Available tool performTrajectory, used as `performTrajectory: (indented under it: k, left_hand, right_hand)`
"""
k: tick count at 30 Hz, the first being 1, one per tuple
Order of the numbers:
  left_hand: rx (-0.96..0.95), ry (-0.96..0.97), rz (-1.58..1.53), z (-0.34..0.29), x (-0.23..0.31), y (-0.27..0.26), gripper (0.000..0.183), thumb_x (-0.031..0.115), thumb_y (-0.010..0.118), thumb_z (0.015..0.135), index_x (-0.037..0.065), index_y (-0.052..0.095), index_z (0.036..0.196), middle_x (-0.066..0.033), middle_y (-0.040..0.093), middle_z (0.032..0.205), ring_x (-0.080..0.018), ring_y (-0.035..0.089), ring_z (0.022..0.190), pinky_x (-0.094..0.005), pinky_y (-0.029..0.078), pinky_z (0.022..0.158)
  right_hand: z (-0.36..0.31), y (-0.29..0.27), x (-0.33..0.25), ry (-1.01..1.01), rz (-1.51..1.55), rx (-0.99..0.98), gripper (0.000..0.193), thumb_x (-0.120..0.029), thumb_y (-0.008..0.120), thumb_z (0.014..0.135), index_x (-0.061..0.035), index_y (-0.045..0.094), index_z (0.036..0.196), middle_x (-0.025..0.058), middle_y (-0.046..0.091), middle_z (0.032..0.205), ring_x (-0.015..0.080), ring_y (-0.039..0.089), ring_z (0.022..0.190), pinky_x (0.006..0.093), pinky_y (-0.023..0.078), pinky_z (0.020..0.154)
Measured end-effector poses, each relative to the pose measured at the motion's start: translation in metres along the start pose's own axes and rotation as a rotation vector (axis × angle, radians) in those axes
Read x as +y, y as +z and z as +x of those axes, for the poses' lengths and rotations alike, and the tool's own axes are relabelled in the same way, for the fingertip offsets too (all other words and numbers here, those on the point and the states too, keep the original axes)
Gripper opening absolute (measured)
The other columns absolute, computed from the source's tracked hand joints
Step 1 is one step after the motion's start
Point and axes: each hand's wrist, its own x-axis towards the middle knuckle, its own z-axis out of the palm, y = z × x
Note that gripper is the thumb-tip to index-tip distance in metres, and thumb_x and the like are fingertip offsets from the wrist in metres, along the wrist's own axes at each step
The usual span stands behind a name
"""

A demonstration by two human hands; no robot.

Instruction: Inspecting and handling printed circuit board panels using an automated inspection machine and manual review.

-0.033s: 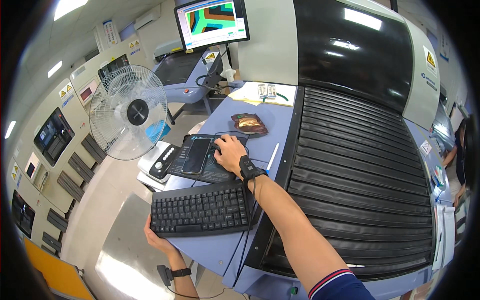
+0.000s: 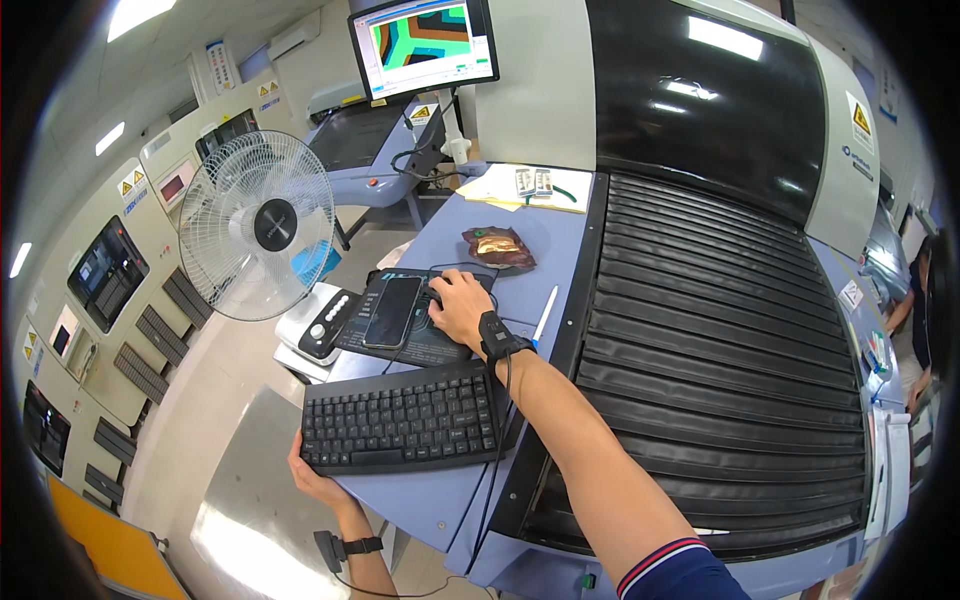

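Under my right hand [image 2: 462,305] is a small dark computer mouse [image 2: 434,296], mostly covered by the curled fingers. It rests on a black mouse mat [image 2: 430,345]. A smartphone [image 2: 392,312] with a dark screen lies on the mat, just left of that hand. My left hand [image 2: 315,478] grips the lower left corner of a black keyboard [image 2: 400,418], its fingers partly hidden beneath the edge. The keyboard sits tilted at the near end of the blue-grey worktop [image 2: 425,505]. Dark bands with cords circle both wrists.
A monitor [image 2: 425,45] shows coloured shapes. Beyond the mat lie a crumpled brown and copper packet [image 2: 498,247] and papers [image 2: 485,187]; a white pen [image 2: 546,314] is right of my hand. A fan [image 2: 256,225] stands left, a machine with ribbed black bellows [image 2: 720,380] right. Another person [image 2: 915,320] is far right.
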Motion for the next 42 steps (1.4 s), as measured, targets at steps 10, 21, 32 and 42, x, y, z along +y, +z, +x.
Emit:
performTrajectory:
  k: [10,21,32,42]
  left_hand:
    - [-0.006,-0.04,-0.01,-0.001,0.005,0.002,0.059,0.039,0.034,0.103,-0.009,0.062,0.123,-0.0181,0.064,0.121,-0.0255,0.061,0.108,-0.0389,0.047,0.099]
    - [-0.01,0.015,0.039,0.001,0.002,0.0,0.058,0.038,0.036,0.102,-0.009,0.061,0.124,-0.0186,0.064,0.121,-0.0256,0.062,0.11,-0.0383,0.047,0.099]
    - [-0.018,-0.009,-0.001,0.0,0.004,0.001,0.057,0.038,0.037,0.102,-0.009,0.061,0.124,-0.0183,0.064,0.122,-0.0258,0.062,0.109,-0.0387,0.049,0.098]
    - [-0.02,0.001,0.002,0.0,0.005,0.002,0.058,0.038,0.035,0.102,-0.008,0.061,0.124,-0.0188,0.064,0.122,-0.0266,0.062,0.11,-0.0392,0.049,0.098]
  right_hand:
    - [0.0,-0.004,-0.001,0.018,0.01,-0.041,0.028,-0.017,0.067,0.084,-0.0064,0.068,0.11,0.0165,0.063,0.119,0.0349,0.059,0.112,0.0441,0.05,0.097]
    - [0.0,-0.004,-0.004,0.018,0.027,-0.025,0.028,-0.017,0.067,0.084,-0.0062,0.068,0.109,0.0163,0.062,0.118,0.0346,0.058,0.112,0.0438,0.049,0.098]
    - [0.0,-0.001,-0.001,0.011,0.012,-0.007,0.026,-0.017,0.068,0.083,-0.0065,0.069,0.107,0.0161,0.062,0.116,0.0351,0.059,0.109,0.0438,0.05,0.097]
    - [0.0,-0.002,0.0,-0.004,0.024,0.004,0.027,-0.017,0.067,0.083,-0.0056,0.068,0.107,0.0168,0.062,0.116,0.0358,0.059,0.108,0.0452,0.05,0.095]
